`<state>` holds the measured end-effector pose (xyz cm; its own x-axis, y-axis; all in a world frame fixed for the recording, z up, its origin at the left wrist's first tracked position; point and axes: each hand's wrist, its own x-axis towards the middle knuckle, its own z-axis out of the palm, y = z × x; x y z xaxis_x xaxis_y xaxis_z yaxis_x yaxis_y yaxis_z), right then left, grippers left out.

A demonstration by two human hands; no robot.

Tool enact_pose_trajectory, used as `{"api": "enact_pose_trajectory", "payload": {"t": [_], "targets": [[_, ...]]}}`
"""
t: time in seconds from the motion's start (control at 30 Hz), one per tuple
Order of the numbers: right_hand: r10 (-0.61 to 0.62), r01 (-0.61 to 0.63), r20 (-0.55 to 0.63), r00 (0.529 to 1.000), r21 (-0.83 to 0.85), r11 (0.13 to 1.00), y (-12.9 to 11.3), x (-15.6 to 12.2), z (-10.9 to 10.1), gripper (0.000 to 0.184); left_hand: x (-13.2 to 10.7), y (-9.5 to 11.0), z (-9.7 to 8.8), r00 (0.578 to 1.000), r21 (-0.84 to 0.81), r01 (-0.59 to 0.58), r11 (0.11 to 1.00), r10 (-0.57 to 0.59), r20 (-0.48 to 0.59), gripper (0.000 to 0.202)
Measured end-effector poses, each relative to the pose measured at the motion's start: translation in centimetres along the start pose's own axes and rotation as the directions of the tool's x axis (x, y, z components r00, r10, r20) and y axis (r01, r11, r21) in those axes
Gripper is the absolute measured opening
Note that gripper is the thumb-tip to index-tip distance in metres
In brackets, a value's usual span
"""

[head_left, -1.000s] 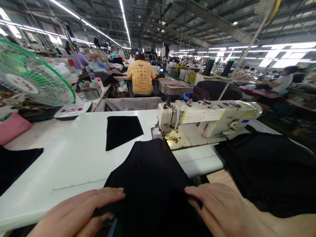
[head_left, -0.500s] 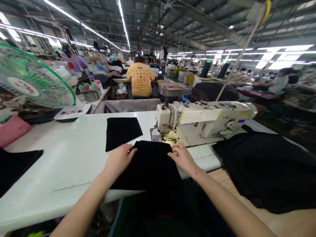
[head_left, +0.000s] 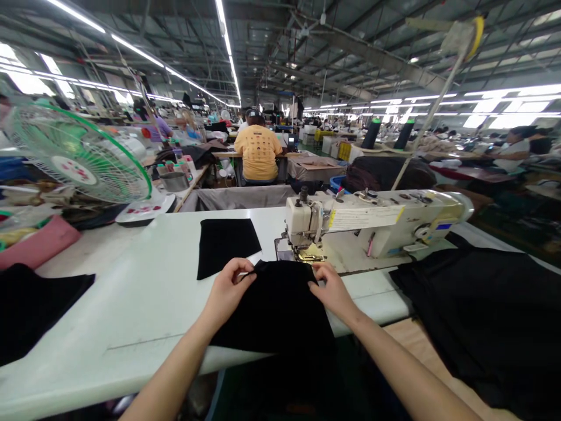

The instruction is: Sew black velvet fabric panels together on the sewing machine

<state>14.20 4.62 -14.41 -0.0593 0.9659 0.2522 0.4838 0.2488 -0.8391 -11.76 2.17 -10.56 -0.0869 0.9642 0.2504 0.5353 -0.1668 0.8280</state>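
Note:
A piece of black fabric (head_left: 280, 310) lies over the front edge of the white table, just before the sewing machine (head_left: 377, 219). My left hand (head_left: 230, 286) pinches its far left corner, and my right hand (head_left: 331, 289) pinches the far right corner. Between the hands the fabric's far edge is slightly raised, close to the machine's needle area (head_left: 309, 254). Fabric hides part of the fingertips. A smaller black fabric panel (head_left: 228, 244) rests flat on the table, beyond my left hand.
More black fabric lies at the left (head_left: 39, 307) and in a dark pile (head_left: 486, 316) at the right. A green-rimmed fan (head_left: 81, 158) stands at the far left. A person in a yellow shirt (head_left: 258, 149) sits ahead, back turned. Thread cones (head_left: 371, 134) stand behind the machine.
The view has shifted, so the scene sits lower and farther right. Both hands still hold the fabric, and its far edge, especially the left corner, is now lifted and bent.

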Motion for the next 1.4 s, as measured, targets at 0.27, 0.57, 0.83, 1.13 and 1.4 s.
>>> {"api": "enact_pose_trajectory", "payload": {"t": [0.27,0.57,0.83,1.13,1.4], "targets": [[0.192,-0.194,0.061,0.979,0.541,0.818,-2.4,-2.9,-3.5,0.041,-3.1,4.1,-1.5,0.992,-0.564,0.069,0.823,-0.118,-0.050,0.014],[0.256,-0.170,-0.227,0.940,0.337,0.926,-1.7,-4.1,-6.2,0.042,-3.7,6.2,-0.6,0.948,-0.668,0.087,0.739,-0.267,-0.172,0.022],[0.443,-0.238,-0.116,0.889,0.709,0.664,-4.0,-3.8,-7.3,0.042,-3.7,7.1,-0.4,0.929,-0.706,0.098,0.702,-0.318,-0.188,0.027],[0.337,-0.127,-0.274,0.901,0.574,0.809,-3.2,-3.8,-7.8,0.035,-3.1,7.5,0.0,0.922,-0.737,0.093,0.670,-0.338,-0.190,0.027],[0.161,-0.003,-0.301,0.940,0.464,0.886,-5.2,-4.2,-8.3,0.018,-2.4,7.9,0.2,0.874,-0.737,0.078,0.671,-0.402,-0.273,0.032]]}}
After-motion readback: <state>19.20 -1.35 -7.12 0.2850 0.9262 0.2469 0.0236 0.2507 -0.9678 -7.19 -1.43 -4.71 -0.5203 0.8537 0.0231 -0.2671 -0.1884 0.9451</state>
